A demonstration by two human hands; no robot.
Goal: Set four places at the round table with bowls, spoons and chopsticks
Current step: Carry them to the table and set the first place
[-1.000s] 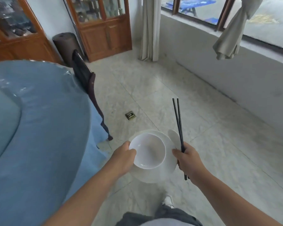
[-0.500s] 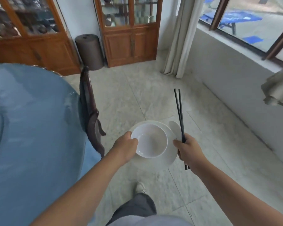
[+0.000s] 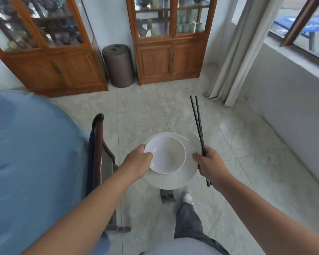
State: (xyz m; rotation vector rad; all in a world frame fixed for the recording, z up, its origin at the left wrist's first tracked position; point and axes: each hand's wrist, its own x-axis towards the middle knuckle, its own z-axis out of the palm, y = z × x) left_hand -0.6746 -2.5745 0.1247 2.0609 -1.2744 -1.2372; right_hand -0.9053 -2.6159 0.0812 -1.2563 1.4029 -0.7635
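Crockery is in transit: left hand [image 3: 136,162] grips bowl [image 3: 165,154] and plate [image 3: 173,179] rims together, right hand [image 3: 211,165] clasps chopsticks [image 3: 198,126], all above the floor beside the round table [image 3: 31,162]. Keep the stack level, I think.

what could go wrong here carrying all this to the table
The bowl sits loose on the plate, and only the left hand pinches its rim; a tilt could slide it off onto the tiled floor. The right hand has both the chopsticks and the plate edge in one grip, so either might slip. The chair stands close by the walking path.
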